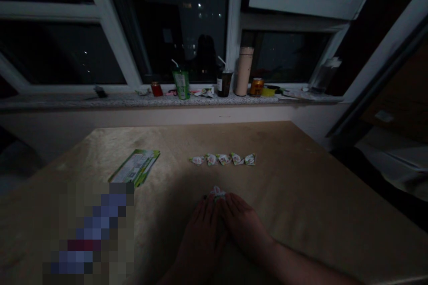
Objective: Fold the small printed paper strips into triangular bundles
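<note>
My left hand (200, 236) and my right hand (242, 220) lie close together on the tan table (301, 178), fingertips meeting on a small folded paper piece (217, 193). Both hands have their fingers pressed onto this piece, which pokes out beyond the fingertips. Farther from me, a row of several similar folded paper pieces (223, 159) lies in a line on the table. A green and white paper packet (135, 167) lies flat to the left of the row.
A blurred-out patch (88, 231) covers the table's near left. On the stone windowsill (100, 100) stand a green cup with a straw (181, 82), a dark cup (224, 82), a tall beige flask (244, 71), small cans and wrappers. Dark windows behind.
</note>
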Available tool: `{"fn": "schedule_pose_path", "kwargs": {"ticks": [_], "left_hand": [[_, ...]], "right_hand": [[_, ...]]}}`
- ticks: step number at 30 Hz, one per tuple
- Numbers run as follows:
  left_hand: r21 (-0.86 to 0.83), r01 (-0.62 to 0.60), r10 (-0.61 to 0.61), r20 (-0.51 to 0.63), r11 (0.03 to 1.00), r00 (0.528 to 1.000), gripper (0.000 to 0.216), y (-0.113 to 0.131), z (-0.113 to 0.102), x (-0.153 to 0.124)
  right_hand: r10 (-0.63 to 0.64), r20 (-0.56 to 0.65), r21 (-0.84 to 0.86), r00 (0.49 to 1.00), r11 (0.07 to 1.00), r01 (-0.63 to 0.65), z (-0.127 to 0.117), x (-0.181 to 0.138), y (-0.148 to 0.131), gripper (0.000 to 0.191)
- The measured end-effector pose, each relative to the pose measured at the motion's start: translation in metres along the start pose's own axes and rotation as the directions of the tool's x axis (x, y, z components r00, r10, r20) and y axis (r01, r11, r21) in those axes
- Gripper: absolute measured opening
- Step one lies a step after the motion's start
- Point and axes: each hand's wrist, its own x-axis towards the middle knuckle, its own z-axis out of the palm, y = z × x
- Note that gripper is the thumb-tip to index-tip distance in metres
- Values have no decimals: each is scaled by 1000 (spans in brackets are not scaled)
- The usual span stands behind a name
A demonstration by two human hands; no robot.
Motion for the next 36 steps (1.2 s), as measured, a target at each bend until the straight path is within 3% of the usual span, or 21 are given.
{"fn": "schedule_pose_path", "kwargs": {"ticks": [6,11,15,17,24,31,36], "left_hand": [[-115,-42,48,51,992,998,52,-16,-17,-4],[-216,103,-78,119,971,990,40,-40,-31,23],[-164,-19,40,122,986,992,63,-60,-22,51],[-128,-92,111,150,987,982,62,-66,-15,58],[-67,-92,101,141,993,985,48,-64,-3,53],[-88,-172,182,116,981,976,39,-60,-7,57],[-50,-203,207,101,978,973,37,-55,-11,57]], "right_hand": [[65,-68,129,996,990,-56,-10,0,8,31],[125,-48,283,991,953,-107,-21,-2,16,30],[143,-31,313,989,941,-127,-22,-4,17,31],[148,-25,331,989,934,-132,-23,-5,18,32],[194,6,441,981,880,-177,-25,-3,23,31],[286,7,631,958,742,-226,-20,4,34,27],[358,71,568,931,753,-333,-21,17,51,42]]}}
